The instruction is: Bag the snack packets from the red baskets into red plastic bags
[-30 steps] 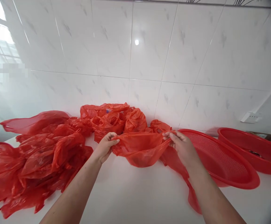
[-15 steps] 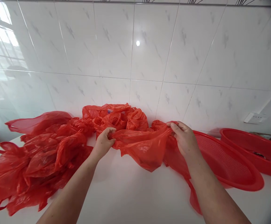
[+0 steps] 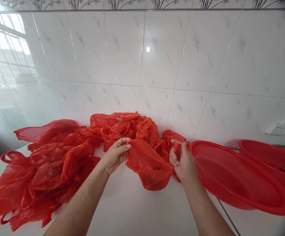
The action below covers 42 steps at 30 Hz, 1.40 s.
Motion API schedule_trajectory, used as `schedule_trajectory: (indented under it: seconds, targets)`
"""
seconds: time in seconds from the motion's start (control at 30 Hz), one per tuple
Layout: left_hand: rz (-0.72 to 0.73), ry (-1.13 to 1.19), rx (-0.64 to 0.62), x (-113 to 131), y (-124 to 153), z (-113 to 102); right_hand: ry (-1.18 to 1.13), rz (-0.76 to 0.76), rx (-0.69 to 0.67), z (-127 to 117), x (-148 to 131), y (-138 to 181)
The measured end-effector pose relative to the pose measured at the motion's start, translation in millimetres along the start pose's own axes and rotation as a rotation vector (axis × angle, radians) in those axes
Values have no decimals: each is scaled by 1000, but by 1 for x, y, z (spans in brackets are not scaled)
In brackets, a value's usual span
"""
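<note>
A thin red plastic bag is stretched between my two hands, its lower part sagging above the white table. My left hand pinches its upper left edge between thumb and fingers. Gathered red plastic is bunched in the closed fingers of my right hand, at the bag's right end. Behind the held bag, several knotted red bags stand against the wall. Whether anything lies inside the held bag, I cannot tell.
A large heap of crumpled red bags covers the table's left side. On the right stand a red perforated basket and a red basin. The tiled wall closes off the back, with a socket low on the right.
My right hand has drawn lower and gathered the bag's end into its fingers. The long strip of plastic hanging beneath my right forearm is no longer visible there. The view has tipped up slightly.
</note>
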<state>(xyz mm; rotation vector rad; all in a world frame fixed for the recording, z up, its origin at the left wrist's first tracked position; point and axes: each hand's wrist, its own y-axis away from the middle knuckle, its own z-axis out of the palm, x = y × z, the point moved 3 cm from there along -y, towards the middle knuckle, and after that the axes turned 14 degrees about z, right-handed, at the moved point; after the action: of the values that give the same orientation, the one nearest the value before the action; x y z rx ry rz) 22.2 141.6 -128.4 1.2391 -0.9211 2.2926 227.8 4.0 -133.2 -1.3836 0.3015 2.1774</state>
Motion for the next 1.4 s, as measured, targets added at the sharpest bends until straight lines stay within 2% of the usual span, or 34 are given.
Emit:
schedule_trajectory:
  seconds: [0.1,0.2,0.33,0.43,0.53,0.63,0.73,0.83,0.9,1.0,1.1,1.17,1.23,1.3,1.4]
  targets:
    - [99,-47,-66,4,5,17,141,31,-55,15,8,9]
    - [257,-426,-77,10,8,28,300,92,-109,28,12,18]
    - [557,-1168,105,34,8,31,511,95,-173,33,12,23]
    - [596,-1287,206,49,6,26,536,49,-108,27,6,24]
    - [554,-1222,245,53,5,20,398,26,-14,20,-1,23]
    - [485,-1084,229,45,5,13,293,-13,37,18,-8,19]
    - [385,-851,147,27,5,6,287,-55,27,21,-9,12]
    - [275,-646,101,7,12,-5,378,-68,-37,18,-5,8]
    - [237,-537,50,-5,20,-14,483,-86,-39,5,-1,10]
    - [211,-411,-93,-19,34,-29,604,-75,15,-33,10,22]
    - [124,-368,-170,-38,43,-44,700,84,-51,-72,32,40]
    - [62,-329,-136,-56,44,-51,821,221,-122,-88,50,51]
    - [29,-247,-54,-74,43,-53,888,309,-144,-93,68,59]
    - [31,-109,21,-92,40,-50,876,320,-123,-88,83,60]
    - [53,115,99,-113,35,-43,920,223,-33,-75,96,51]
